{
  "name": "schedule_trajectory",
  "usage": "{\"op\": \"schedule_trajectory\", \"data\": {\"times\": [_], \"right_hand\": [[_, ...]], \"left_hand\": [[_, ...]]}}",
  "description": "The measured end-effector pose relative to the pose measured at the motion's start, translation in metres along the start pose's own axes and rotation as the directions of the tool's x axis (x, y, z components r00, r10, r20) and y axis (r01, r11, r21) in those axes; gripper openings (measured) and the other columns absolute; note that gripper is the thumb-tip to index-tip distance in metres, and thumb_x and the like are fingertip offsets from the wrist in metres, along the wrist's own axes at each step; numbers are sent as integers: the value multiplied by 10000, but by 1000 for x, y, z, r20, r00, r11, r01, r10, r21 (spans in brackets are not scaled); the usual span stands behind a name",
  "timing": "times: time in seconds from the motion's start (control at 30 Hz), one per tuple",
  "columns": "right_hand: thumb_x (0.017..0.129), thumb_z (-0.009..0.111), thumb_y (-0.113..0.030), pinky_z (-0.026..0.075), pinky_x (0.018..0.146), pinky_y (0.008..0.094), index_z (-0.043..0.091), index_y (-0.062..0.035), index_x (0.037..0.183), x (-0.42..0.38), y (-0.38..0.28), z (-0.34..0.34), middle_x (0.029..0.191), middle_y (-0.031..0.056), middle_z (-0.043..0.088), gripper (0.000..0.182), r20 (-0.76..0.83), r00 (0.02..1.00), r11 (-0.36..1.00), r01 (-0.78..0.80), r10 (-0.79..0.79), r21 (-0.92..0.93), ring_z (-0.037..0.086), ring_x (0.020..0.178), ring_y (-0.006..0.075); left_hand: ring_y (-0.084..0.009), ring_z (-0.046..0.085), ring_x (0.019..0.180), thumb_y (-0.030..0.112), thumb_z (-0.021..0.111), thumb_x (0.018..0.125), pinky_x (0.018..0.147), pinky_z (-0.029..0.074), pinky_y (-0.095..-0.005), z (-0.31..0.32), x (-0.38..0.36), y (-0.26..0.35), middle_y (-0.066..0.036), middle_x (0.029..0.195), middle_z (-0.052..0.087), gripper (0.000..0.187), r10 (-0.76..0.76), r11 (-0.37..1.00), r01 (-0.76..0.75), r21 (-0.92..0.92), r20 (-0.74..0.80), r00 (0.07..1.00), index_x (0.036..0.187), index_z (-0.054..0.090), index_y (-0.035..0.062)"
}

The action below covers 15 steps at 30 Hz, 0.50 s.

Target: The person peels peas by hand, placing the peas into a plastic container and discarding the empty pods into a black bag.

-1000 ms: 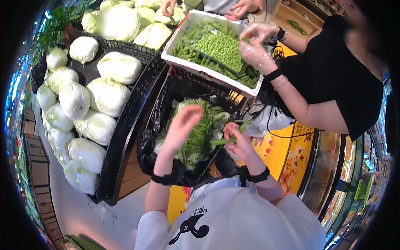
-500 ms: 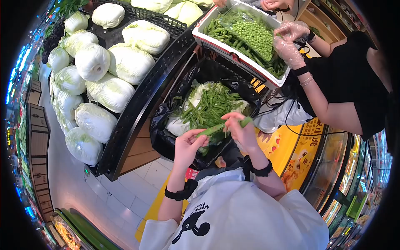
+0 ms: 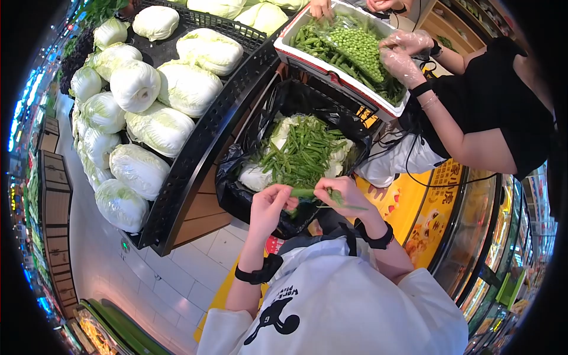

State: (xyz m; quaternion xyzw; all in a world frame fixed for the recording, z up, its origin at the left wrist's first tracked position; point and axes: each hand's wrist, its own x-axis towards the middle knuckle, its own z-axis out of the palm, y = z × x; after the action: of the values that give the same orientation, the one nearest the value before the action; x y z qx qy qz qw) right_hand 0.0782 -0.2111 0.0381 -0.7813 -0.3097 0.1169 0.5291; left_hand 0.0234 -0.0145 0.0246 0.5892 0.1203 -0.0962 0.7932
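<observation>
A green pea pod stretches between my two hands, above the near side of a bin lined with a black bag. My left hand pinches one end of the pod between thumb and fingers. Closed on its other end is my right hand, with a thin green strip trailing from it to the right. Flat green pods lie heaped in the bin, on top of pale cabbage leaves.
Napa cabbages fill a black display rack on the left. Ahead, a white foam box holds pods and a clear bag of shelled peas. A co-worker's gloved hands are over its right side; another person's hand touches its far edge.
My right hand has come down and turned, and the pod now lies more level between my hands. The co-worker's gloved hands have shifted slightly left. Another person's hand reaches further into the box.
</observation>
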Motion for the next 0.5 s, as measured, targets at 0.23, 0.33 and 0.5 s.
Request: {"op": "schedule_trajectory", "data": {"times": [0.23,0.33,0.5], "right_hand": [[871,510,-165,333,451,200,557,-23,794,-10,6,19,564,-21,473,168,30,945,851,-307,326,426,419,504,41],[894,486,-184,305,442,184,546,-14,784,-7,2,15,559,-24,455,211,124,939,828,-342,322,444,398,493,36],[901,484,-182,283,435,190,529,14,777,-7,4,21,548,-11,429,236,83,949,751,-292,304,592,370,483,42]], "left_hand": [[-90,598,701,113,509,892,660,484,-194,4,1,0,-63,805,623,200,55,998,-55,-10,-19,998,979,581,-52],[-92,605,726,110,500,897,681,489,-195,5,-2,1,-65,841,619,206,90,994,-89,65,-19,996,992,577,-55],[-92,606,748,124,486,906,676,490,-189,7,0,-1,-72,865,615,226,81,997,-81,-5,-8,997,1009,569,-59]]}}
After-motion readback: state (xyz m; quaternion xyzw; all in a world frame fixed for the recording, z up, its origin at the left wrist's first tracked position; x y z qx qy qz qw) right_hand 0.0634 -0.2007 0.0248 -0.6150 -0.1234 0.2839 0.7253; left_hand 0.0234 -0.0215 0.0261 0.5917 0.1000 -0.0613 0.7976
